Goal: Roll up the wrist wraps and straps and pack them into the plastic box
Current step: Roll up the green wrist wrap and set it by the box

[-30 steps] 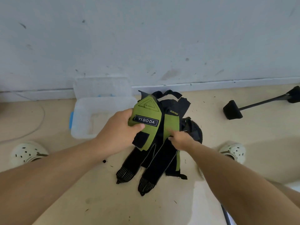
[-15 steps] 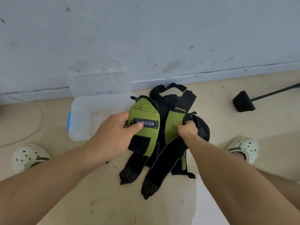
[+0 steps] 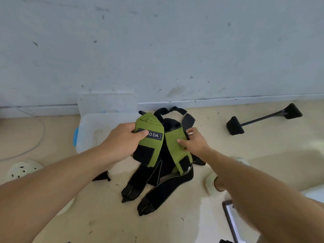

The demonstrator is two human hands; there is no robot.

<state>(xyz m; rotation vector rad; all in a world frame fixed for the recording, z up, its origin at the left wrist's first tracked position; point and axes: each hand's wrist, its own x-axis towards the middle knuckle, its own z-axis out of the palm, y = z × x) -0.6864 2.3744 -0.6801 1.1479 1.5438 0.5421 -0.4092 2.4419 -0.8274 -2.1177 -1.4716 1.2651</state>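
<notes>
Two green and black wrist wraps hang in front of me above the floor. My left hand (image 3: pixel 122 141) grips the left wrap (image 3: pixel 152 148) by its green pad, thumb on the white label. My right hand (image 3: pixel 194 142) pinches the edge of the right wrap (image 3: pixel 177 151). Their long black straps (image 3: pixel 157 190) trail down onto the floor. More black straps (image 3: pixel 175 113) lie in a heap behind the wraps. A clear plastic box (image 3: pixel 91 135) with a blue latch stands open to the left, its lid against the wall.
A grey wall (image 3: pixel 157 50) closes the far side. A black bar with padded ends (image 3: pixel 263 120) lies on the floor at right. White clogs (image 3: pixel 22 169) sit at left and right. A white cable (image 3: pixel 35 137) curves at far left. A dark-framed panel (image 3: pixel 231 221) is at bottom right.
My right hand has shifted up and turned its wrap, so its green face now shows more fully. Both wraps are lifted slightly higher. The left hand keeps its grip.
</notes>
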